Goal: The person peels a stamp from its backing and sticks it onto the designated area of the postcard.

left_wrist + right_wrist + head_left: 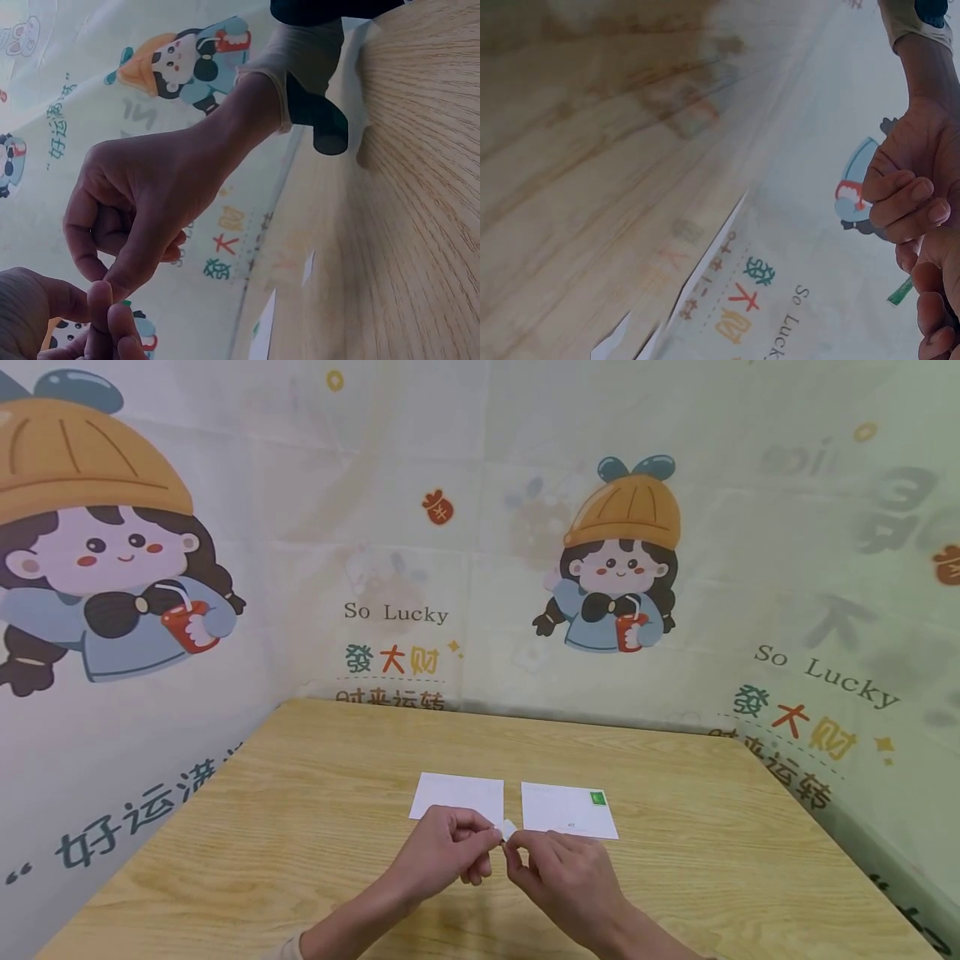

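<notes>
In the head view a small green-faced stamp (508,829) shows its pale back between my two hands, above the table. My left hand (447,852) pinches it from the left with thumb and forefinger. From the right, my right hand (568,875) pinches its other side, fingertips close to the left ones. A sliver of the stamp's green face (900,292) shows in the right wrist view. Just beyond the hands lie two white envelopes or cards: a blank left one (459,795) and a right one (551,806) with a green stamp (597,797) at its upper right corner.
The wooden table (300,827) runs back to a wall hung with printed cloth (487,568). A tiny mark (572,825) shows near the right envelope's lower edge. Printed cloth also hangs along both sides.
</notes>
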The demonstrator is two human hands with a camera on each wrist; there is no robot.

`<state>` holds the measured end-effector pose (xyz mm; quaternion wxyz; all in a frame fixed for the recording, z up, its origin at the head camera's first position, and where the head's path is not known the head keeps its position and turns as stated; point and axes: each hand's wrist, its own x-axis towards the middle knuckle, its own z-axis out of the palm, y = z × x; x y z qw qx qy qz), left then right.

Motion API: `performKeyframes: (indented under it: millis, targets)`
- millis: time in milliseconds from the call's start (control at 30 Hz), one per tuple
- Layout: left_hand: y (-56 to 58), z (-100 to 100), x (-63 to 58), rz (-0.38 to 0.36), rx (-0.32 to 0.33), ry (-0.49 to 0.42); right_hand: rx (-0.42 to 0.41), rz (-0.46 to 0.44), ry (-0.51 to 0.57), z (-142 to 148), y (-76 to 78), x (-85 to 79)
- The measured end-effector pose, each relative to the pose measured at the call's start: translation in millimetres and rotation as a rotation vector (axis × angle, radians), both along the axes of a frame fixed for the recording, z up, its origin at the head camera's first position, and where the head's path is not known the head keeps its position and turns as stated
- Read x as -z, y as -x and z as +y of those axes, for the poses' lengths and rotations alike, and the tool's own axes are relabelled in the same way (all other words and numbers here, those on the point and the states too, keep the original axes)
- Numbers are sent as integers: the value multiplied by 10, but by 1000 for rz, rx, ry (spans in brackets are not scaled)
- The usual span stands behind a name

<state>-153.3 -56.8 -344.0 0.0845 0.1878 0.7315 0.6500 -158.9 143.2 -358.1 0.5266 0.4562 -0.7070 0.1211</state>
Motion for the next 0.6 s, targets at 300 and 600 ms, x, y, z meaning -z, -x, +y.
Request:
performKeyframes:
  millis: [300,600]
  targets:
    - [-16,-4,7,7,2,3,-31,-140,47,13,-60,26]
    - [-35,-12,-3,59,2,56,7,-139,25,35,-70,23]
